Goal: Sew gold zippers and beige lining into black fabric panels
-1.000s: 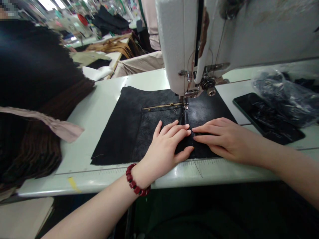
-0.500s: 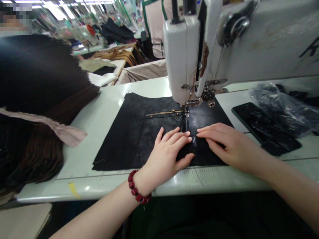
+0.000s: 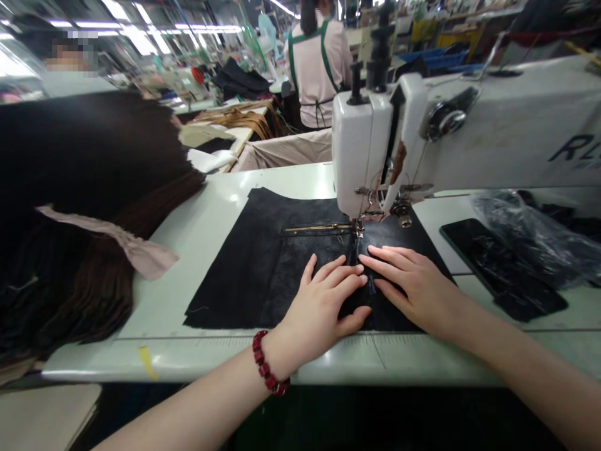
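A black leather-like panel (image 3: pixel 239 269) lies flat under the needle and presser foot (image 3: pixel 359 229) of a white sewing machine (image 3: pixel 364 147). A brass-toothed zipper (image 3: pixel 319 228) is set into the panel, its right end close to the foot. My left hand (image 3: pixel 323 300) rests on the panel left of a seam, fingers spread and palm down. Just right of that seam, my right hand (image 3: pixel 413 285) lies on the panel with its fingers stretched out, the fingertips close to the left hand's. Neither hand grips anything. A red bead bracelet (image 3: pixel 267 366) circles my left wrist.
A tall stack of dark cut pieces (image 3: pixel 84 188) stands at the left, with a pale fabric strip (image 3: pixel 117 241) over it. A phone (image 3: pixel 469 244) and a clear plastic bag (image 3: pixel 530 232) lie at the right. Beyond the table (image 3: pixel 178 250), a person (image 3: pixel 319 69) wears a green-strapped apron.
My right hand has shifted left and forward on the panel, nearer the left fingertips and the foot. The left hand keeps nearly the same place. The camera view has tilted up.
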### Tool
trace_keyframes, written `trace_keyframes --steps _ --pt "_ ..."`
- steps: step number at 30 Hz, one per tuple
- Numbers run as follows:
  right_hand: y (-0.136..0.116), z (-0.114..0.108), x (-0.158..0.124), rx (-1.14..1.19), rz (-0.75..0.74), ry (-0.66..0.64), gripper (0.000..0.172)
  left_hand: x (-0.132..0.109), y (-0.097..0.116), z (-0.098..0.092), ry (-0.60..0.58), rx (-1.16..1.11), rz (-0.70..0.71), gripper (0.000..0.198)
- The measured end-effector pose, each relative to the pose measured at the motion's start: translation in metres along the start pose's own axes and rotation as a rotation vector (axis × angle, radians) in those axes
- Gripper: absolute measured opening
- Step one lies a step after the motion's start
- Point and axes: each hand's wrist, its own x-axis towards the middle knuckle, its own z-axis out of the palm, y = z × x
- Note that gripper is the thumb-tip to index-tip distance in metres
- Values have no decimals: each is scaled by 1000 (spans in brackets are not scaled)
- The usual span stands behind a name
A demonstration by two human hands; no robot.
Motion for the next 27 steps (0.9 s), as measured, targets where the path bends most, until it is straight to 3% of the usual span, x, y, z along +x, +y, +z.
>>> trace_keyframes --steps 14,20,27 --pt "4 0 9 24 27 -15 45 8 -8 0 18 -20 -2 39" --pt "10 2 17 55 56 15 34 18 -15 0 19 -11 -3 39" --pt "20 5 30 58 60 33 35 31 -24 -1 23 2 8 36"
